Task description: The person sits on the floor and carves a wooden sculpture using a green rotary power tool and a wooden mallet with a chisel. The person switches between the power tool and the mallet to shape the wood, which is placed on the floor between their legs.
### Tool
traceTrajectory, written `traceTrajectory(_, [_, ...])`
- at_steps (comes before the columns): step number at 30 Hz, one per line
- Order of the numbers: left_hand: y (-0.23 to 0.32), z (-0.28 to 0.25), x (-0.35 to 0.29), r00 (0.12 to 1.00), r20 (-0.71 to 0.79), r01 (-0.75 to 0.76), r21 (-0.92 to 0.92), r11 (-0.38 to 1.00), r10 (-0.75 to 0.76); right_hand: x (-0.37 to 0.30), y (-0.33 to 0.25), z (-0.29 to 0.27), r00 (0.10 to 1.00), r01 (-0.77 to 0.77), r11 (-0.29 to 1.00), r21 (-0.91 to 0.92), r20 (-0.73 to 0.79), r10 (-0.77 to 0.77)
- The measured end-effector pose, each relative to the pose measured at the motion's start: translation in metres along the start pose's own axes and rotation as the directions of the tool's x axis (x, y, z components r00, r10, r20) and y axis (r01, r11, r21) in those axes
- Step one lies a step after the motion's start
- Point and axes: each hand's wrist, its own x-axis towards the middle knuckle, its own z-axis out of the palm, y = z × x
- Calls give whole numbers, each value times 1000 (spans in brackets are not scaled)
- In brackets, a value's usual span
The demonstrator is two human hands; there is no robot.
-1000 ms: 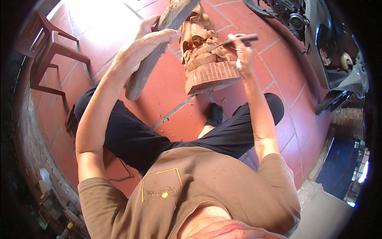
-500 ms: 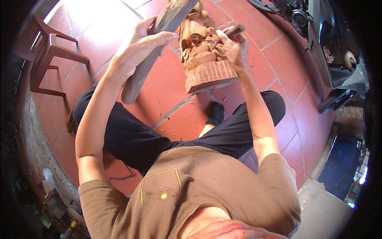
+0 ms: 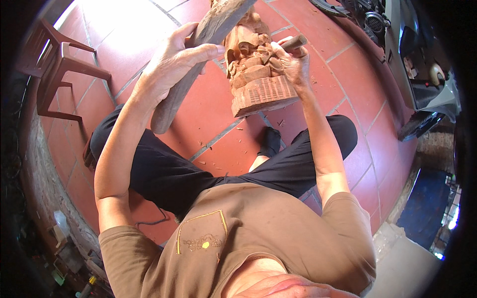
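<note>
Wooden carving [image 3: 256, 69], one, reddish-brown, with a ridged base: stood at upper centre of the frame, its top partly covered by the wooden bar [image 3: 216, 27]. Left hand [image 3: 174, 62], upper left of centre: gripped that long, grey-brown bar, thumb across it. Right hand [image 3: 294, 64], upper right of centre: fingers were closed round a short-handled tool [image 3: 295, 42] beside the carving; the hand hid its working end. Tiled floor [image 3: 203, 102], red, grey joints: bore scattered wood chips [image 3: 240, 128] below the carving. Foot in a dark sock [image 3: 270, 141], centre: rested just below the base, between dark-trousered legs [image 3: 166, 161]. Brown chair [image 3: 64, 62], upper left: stood well apart from the carving. Motorbike [image 3: 400, 35], upper right: filled that edge. Dark cable [image 3: 156, 221], lower left: lay near one leg. Blue panel [image 3: 422, 208], lower right: stood above a pale slab [image 3: 407, 265]
</note>
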Motion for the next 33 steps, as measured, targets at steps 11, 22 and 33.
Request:
traceTrajectory(11, [-6,-2,-3,1000,-12,0,20,1000,0,16,3,10,994,60,997,-39,98,-56])
traceTrajectory(22, [-16,8,8,999,44,22,-84,996,-18,34,13,-36,971,-237,968,88,-19,239])
traceTrajectory(33, [-25,16,8,996,-71,49,-92,995,-55,6,-3,-18,1000,6,995,100,-3,-5])
